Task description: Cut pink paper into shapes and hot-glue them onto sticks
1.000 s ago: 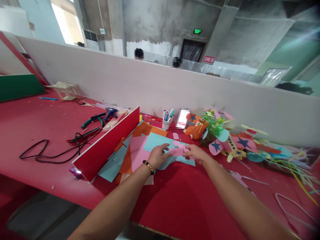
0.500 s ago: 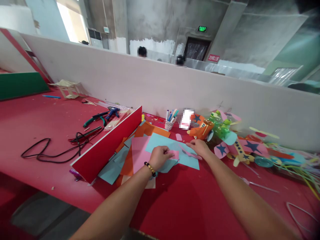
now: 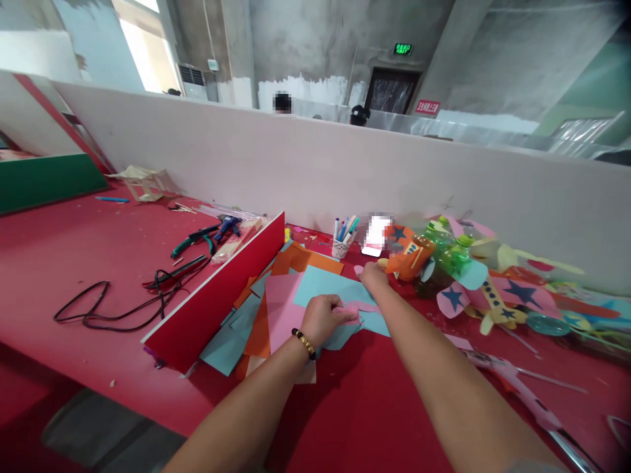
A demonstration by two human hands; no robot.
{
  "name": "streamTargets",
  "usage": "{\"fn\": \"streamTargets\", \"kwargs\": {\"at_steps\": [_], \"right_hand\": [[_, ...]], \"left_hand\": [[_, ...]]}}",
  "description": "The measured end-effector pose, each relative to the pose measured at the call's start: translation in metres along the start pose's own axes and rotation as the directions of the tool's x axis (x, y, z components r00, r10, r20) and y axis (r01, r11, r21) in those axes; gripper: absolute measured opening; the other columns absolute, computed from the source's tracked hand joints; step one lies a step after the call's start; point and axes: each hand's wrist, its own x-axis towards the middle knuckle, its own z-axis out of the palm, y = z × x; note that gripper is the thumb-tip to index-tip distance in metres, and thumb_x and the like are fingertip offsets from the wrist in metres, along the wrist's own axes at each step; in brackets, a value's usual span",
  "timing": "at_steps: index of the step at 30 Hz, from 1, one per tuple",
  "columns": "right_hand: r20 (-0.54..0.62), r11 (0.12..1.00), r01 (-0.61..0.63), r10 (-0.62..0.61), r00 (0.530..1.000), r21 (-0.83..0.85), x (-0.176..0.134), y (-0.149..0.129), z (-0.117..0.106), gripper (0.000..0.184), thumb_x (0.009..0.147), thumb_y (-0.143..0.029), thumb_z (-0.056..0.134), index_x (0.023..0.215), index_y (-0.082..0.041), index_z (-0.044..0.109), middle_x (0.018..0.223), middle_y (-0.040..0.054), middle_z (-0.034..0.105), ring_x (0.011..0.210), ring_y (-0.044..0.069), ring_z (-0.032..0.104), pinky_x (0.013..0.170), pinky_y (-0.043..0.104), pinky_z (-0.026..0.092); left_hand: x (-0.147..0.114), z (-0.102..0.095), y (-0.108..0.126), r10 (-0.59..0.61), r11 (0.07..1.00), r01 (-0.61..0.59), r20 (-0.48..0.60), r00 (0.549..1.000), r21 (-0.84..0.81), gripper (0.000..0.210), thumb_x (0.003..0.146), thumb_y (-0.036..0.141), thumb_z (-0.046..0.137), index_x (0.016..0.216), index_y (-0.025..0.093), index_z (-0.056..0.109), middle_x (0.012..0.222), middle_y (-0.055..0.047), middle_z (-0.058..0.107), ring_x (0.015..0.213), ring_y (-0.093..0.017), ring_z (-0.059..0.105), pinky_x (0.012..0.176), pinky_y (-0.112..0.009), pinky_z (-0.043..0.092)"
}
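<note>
My left hand (image 3: 323,318) pinches a pink paper piece (image 3: 351,314) over a sheet of light blue paper (image 3: 340,286). Behind and to the right, my right hand (image 3: 375,274) has its fingers closed at a small rounded pink paper piece (image 3: 358,270) on the red table; its fingertips are partly hidden. Another pink strip lies across the blue paper between the hands. Under and beside my left hand spread a pink sheet (image 3: 282,302), orange paper (image 3: 257,325) and more blue sheets.
A cup of pens (image 3: 341,247) and a phone (image 3: 377,234) stand by the white partition (image 3: 315,171). Bottle-and-paper airplanes (image 3: 456,263) crowd the right. A red divider board (image 3: 221,289) stands left, with pliers (image 3: 194,240) and a black cord (image 3: 106,322) beyond. A long pink tool (image 3: 527,387) lies at right.
My right hand has moved back and left, from the pink strip to the small rounded pink piece. The left hand keeps its pinch. The view has shifted slightly, and the long pink tool now shows.
</note>
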Motion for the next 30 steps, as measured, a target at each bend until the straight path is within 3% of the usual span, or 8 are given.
{"fn": "streamTargets", "kwargs": {"at_steps": [4,8,12,15,18,20,23,30], "right_hand": [[0.0,0.996,0.005,-0.005,1.0,0.094,0.003,-0.004,0.0,0.033,0.087,-0.034,0.056,0.113,-0.014,0.056,0.118,0.0098,0.056,0.103,0.023,0.056,0.087,0.044,0.046],[-0.035,0.957,0.12,-0.115,0.993,0.263,-0.009,-0.004,-0.007,0.031,0.075,-0.028,0.068,0.101,-0.013,0.061,0.106,0.0137,0.062,0.098,0.025,0.058,0.081,0.037,0.046],[-0.059,0.841,0.24,-0.243,0.968,0.484,-0.047,0.017,-0.019,0.044,0.063,-0.014,0.07,0.105,-0.018,0.059,0.081,0.0038,0.063,0.073,0.018,0.06,0.062,0.027,0.045],[-0.055,0.72,0.278,-0.318,0.947,0.636,-0.093,0.053,-0.025,0.039,0.064,-0.02,0.066,0.103,-0.018,0.059,0.065,-0.0028,0.058,0.058,0.014,0.056,0.054,0.025,0.043],[-0.054,0.621,0.25,-0.317,0.947,0.743,-0.149,0.098,-0.024,0.035,0.066,-0.029,0.066,0.097,-0.017,0.057,0.063,-0.0028,0.059,0.058,0.014,0.057,0.055,0.026,0.044],[-0.004,0.45,0.13,-0.27,0.963,0.883,-0.186,0.127,-0.019,0.038,0.063,-0.033,0.072,0.096,-0.019,0.057,0.07,-0.0006,0.064,0.06,0.014,0.059,0.057,0.026,0.045],[0.081,0.306,-0.013,-0.209,0.975,0.952,-0.233,0.159,-0.01,0.04,0.06,-0.03,0.076,0.094,-0.02,0.059,0.079,0.0011,0.068,0.069,0.016,0.062,0.065,0.028,0.047],[0.086,0.12,-0.069,-0.148,0.985,0.99,-0.28,0.186,0.004,0.041,0.06,-0.023,0.077,0.098,-0.022,0.061,0.081,-0.0003,0.069,0.069,0.014,0.062,0.065,0.025,0.046]], "left_hand": [[0.0,0.0,0.0,0.006,1.0,-0.006,-0.007,1.0,0.01,0.044,0.06,0.055,0.069,0.055,0.015,0.049,0.052,0.007,0.037,0.055,-0.008,0.032,0.051,-0.023,0.019],[-0.001,0.001,-0.001,0.004,1.0,-0.004,0.002,1.0,-0.005,0.044,0.06,0.055,0.068,0.056,0.015,0.05,0.052,0.007,0.037,0.056,-0.008,0.031,0.05,-0.023,0.019],[-0.002,0.003,-0.001,0.023,0.998,-0.022,0.027,0.999,-0.056,0.041,0.061,0.053,0.069,0.061,0.015,0.054,0.056,0.006,0.04,0.057,-0.008,0.033,0.051,-0.021,0.022],[-0.005,0.004,0.003,0.027,0.994,-0.016,0.094,0.995,-0.112,0.039,0.059,0.05,0.071,0.069,0.016,0.055,0.056,0.007,0.042,0.054,-0.008,0.034,0.05,-0.019,0.023],[-0.015,0.006,0.011,0.009,0.986,0.034,0.25,0.968,-0.165,0.043,0.058,0.048,0.073,0.082,0.019,0.053,0.051,0.01,0.04,0.046,-0.006,0.031,0.046,-0.018,0.022],[-0.023,0.008,0.018,0.021,0.981,0.048,0.349,0.937,-0.19,0.044,0.059,0.047,0.073,0.086,0.019,0.052,0.049,0.011,0.039,0.043,-0.006,0.03,0.045,-0.018,0.022],[-0.034,0.018,0.026,0.087,0.979,0.009,0.457,0.885,-0.205,0.038,0.064,0.049,0.069,0.076,0.017,0.053,0.048,0.009,0.04,0.044,-0.006,0.032,0.046,-0.018,0.025],[-0.053,0.054,0.046,0.203,0.979,-0.156,0.59,0.781,-0.131,0.04,0.075,0.051,0.057,0.062,0.013,0.062,0.051,0.003,0.048,0.05,-0.008,0.04,0.049,-0.02,0.029]]}}
